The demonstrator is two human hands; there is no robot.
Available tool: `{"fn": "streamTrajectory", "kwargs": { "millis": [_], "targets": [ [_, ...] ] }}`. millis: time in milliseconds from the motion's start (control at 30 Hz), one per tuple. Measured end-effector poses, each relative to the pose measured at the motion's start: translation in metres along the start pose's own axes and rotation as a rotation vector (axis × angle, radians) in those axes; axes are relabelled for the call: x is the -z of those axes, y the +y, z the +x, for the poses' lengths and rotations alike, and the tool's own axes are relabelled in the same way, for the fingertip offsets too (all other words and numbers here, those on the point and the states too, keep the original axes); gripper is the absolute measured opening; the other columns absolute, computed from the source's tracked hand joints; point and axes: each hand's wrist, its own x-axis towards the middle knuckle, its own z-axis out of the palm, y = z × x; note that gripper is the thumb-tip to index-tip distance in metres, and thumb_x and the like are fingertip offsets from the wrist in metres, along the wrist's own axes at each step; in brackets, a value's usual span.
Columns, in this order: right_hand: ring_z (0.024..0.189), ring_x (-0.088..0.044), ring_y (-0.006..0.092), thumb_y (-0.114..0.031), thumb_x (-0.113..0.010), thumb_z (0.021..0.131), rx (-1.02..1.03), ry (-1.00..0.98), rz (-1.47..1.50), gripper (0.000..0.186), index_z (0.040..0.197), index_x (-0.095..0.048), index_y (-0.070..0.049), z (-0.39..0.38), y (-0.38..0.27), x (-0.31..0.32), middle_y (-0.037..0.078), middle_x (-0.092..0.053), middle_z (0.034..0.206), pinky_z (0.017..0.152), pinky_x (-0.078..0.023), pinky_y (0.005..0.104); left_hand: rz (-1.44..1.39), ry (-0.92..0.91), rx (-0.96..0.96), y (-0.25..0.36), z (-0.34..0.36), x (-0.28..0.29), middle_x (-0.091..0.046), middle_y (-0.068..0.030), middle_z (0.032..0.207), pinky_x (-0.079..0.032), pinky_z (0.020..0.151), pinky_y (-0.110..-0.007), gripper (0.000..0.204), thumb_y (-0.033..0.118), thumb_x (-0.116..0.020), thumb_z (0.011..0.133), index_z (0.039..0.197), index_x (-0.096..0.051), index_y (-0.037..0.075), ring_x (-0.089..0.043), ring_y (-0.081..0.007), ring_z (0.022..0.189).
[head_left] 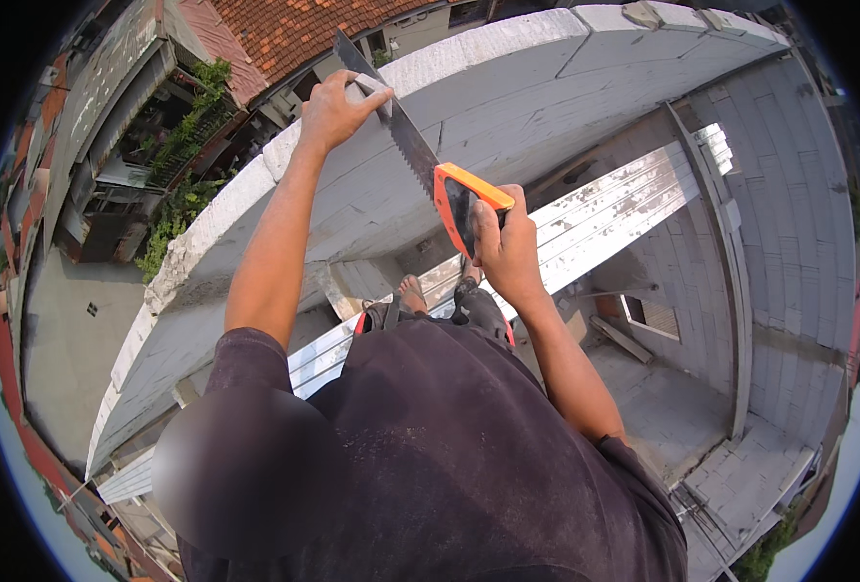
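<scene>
My right hand (509, 254) is wrapped round the orange and black handle of a handsaw (414, 145). The saw's toothed blade slants up and away to the left, crossing in front of a light grey block wall (508, 116). Farther up the blade, my left hand (335, 109) pinches a small grey piece (364, 87) between thumb and fingers, right against the metal. What that piece is made of, I cannot tell. Both arms reach forward, and the saw is held above the wall's near face.
My bare feet (413, 293) stand on a ribbed metal plank (614, 215) high along the wall's inner side. Below lies a room with a concrete floor (663, 403). A long upright beam (716, 233) rises at the right. Beyond the wall are a tiled roof (304, 34) and shrubs (173, 218).
</scene>
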Motion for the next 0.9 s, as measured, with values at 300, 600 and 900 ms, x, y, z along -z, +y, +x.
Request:
{"fn": "streamTrajectory", "kwargs": {
  "millis": [300,600,900],
  "targets": [
    [0.056,-0.058,0.0083,-0.016,-0.054,0.114,0.246,0.137,0.059,0.027,0.131,-0.05,0.005,-0.088,-0.005,0.048,0.006,-0.064,0.078,0.054,-0.046,0.0247,-0.471,0.406,-0.312,-0.028,-0.023,-0.027,-0.074,-0.0169,0.116,-0.057,0.098,-0.045,0.061,0.025,-0.093,0.083,0.132,-0.065,0.001,-0.071,-0.0317,0.107],
    [0.055,-0.059,0.0148,-0.054,-0.06,0.111,0.374,0.657,0.094,0.06,0.138,-0.042,-0.003,-0.08,-0.071,0.081,0.017,-0.063,0.085,0.049,-0.056,0.0319,-0.82,-0.058,0.117,0.057,-0.167,-0.042,-0.071,-0.0189,0.116,-0.06,0.094,-0.039,0.081,0.042,-0.093,0.086,0.141,-0.051,0.0,-0.074,-0.0228,0.098],
    [0.058,-0.054,0.0132,-0.044,-0.05,0.117,0.245,0.824,0.031,0.046,0.134,-0.046,-0.001,-0.116,-0.053,0.109,0.013,-0.057,0.087,0.048,-0.053,0.0314,-0.598,-0.792,0.556,0.106,-0.154,-0.185,-0.056,-0.0426,0.146,-0.058,0.105,-0.046,0.128,0.07,-0.078,0.09,0.166,-0.019,-0.013,-0.068,-0.044,0.129]
  ]
}}
